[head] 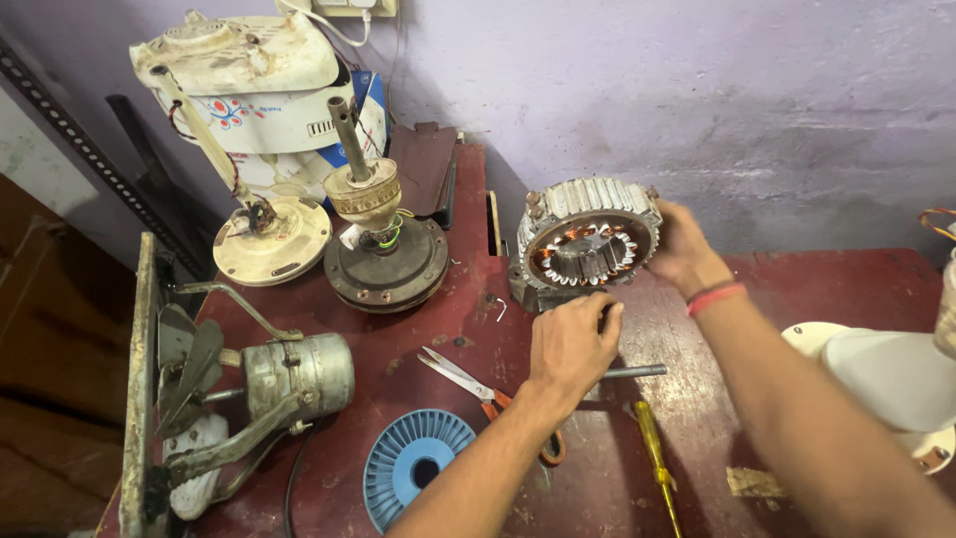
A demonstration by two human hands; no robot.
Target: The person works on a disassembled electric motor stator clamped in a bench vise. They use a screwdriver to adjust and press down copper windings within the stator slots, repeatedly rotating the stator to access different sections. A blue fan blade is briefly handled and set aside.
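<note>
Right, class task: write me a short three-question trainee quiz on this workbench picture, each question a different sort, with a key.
1. True or false: the right hand holds the round ribbed metal stator with copper windings tilted on its edge.
2. Which lies nearest the left hand? A) blue ribbed plastic disc B) orange-handled scissors C) yellow-handled screwdriver
3. Fill in: a thin grey metal ___ sticks out from beside the left hand.

Key: 1 true; 2 B; 3 rod.
</note>
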